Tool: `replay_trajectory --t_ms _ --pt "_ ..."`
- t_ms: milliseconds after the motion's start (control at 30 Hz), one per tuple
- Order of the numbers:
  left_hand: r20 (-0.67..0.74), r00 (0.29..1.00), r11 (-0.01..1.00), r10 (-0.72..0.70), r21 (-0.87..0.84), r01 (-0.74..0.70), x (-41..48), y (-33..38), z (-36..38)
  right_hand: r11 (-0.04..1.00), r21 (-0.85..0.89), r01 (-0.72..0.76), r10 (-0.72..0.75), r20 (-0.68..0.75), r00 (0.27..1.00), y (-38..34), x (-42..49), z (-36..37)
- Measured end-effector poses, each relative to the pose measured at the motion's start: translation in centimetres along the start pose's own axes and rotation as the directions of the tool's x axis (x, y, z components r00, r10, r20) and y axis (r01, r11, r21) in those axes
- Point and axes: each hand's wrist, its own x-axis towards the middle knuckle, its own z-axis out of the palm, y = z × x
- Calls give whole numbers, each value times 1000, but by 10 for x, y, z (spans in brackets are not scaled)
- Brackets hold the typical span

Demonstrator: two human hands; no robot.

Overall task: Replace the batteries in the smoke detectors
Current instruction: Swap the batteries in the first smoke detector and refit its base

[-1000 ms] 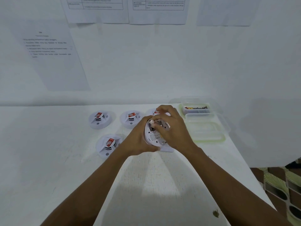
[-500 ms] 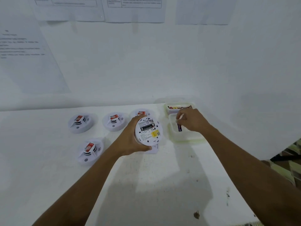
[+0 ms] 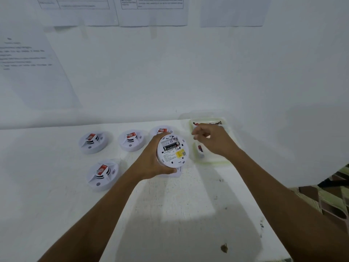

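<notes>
On the white counter (image 3: 170,214), the right grip (image 3: 213,140), down in the near tray a moment ago, now hangs loosely curled and empty above two trays (image 3: 213,160) at right. Five smoke detectors (image 3: 93,142): four lie left of centre, and the fifth detector (image 3: 172,151) sits mid-frame, clasped by the left grip (image 3: 151,159).

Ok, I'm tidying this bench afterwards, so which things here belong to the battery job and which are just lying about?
Job: open smoke detector gripped by left hand; four other detectors; far battery tub; near tub holding one battery; right hand above them.
Lying about: wall papers; brown speck.
</notes>
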Motion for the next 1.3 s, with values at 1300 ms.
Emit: replay_trajectory --t_ms 1300 --pt "-83 975 974 204 121 -194 14 6 14 916 400 31 138 -385 912 -25 -19 18"
